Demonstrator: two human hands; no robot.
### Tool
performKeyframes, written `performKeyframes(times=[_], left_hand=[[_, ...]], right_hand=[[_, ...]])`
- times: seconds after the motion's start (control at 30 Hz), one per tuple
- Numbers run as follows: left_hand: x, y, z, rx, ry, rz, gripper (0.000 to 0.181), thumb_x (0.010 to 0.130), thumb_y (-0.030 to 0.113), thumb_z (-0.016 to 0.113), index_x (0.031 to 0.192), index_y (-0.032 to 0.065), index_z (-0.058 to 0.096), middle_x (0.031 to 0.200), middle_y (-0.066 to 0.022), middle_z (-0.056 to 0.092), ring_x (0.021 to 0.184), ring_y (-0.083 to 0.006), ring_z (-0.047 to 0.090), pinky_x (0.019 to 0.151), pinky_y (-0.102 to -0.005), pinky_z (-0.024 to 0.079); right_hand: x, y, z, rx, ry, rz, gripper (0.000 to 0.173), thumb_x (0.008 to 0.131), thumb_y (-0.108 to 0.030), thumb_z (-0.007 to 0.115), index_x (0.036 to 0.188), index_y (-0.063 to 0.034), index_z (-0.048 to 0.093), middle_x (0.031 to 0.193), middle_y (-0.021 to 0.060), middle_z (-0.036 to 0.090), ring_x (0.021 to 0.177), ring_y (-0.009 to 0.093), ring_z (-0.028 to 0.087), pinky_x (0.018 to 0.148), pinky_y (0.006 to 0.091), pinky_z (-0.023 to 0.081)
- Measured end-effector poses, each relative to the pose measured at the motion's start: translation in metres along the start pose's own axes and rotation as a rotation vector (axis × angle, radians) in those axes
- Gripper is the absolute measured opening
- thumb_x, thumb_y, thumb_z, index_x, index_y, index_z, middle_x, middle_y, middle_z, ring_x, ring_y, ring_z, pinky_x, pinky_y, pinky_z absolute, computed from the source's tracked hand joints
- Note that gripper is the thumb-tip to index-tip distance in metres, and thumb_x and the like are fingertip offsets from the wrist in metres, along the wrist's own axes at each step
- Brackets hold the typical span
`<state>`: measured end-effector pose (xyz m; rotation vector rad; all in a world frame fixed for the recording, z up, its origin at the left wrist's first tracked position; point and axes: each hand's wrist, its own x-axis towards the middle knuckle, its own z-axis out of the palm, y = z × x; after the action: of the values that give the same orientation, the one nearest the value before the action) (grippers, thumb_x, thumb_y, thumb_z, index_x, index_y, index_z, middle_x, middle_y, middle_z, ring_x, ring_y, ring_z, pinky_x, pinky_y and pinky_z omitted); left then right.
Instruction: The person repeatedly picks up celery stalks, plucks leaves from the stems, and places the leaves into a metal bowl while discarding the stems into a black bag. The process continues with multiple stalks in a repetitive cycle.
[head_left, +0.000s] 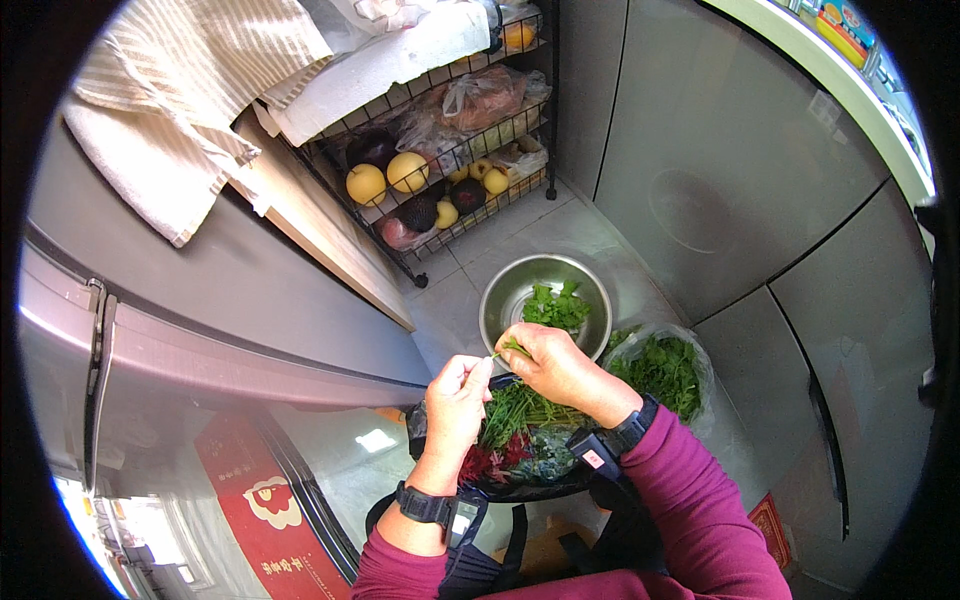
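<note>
My left hand (457, 397) pinches the pale end of a thin green stem (496, 355) between thumb and fingertips. My right hand (551, 365), fingers curled, grips the leafy part of the same sprig over the near rim of a stainless steel bowl (495, 292). Inside the bowl lie loose green leaves (555, 306), partly covered by the right hand. Under both hands, a bunch of green stalks (510, 420) rests on a dark surface with a red and blue floral pattern (551, 454). A clear plastic bag (705, 367) beside the bowl holds leafy greens (660, 379).
A black wire rack (553, 112) on casters holds yellow fruit (407, 172), dark round produce and plastic bags. Grey cabinet doors (720, 150) stand at right, a glossy fridge (225, 360) at left. A striped cloth (202, 67) hangs at upper left.
</note>
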<state>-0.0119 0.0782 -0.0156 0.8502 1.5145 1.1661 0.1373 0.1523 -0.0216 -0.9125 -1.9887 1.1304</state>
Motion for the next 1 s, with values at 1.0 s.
performKeyframes(times=[1.0], left_hand=[[0.022,0.0,-0.022,-0.794,0.053,-0.046,0.021,0.095,0.028,0.056,0.097,0.0075,0.057,0.067,0.0035,0.049,0.051,-0.0062,0.041,0.048,-0.0215,0.035]], right_hand=[[0.004,0.053,-0.033,-0.214,0.014,0.292,0.027,0.09,-0.028,0.058,0.098,-0.0028,0.065,0.091,0.018,0.065,0.084,0.026,0.063,0.078,0.0377,0.049]])
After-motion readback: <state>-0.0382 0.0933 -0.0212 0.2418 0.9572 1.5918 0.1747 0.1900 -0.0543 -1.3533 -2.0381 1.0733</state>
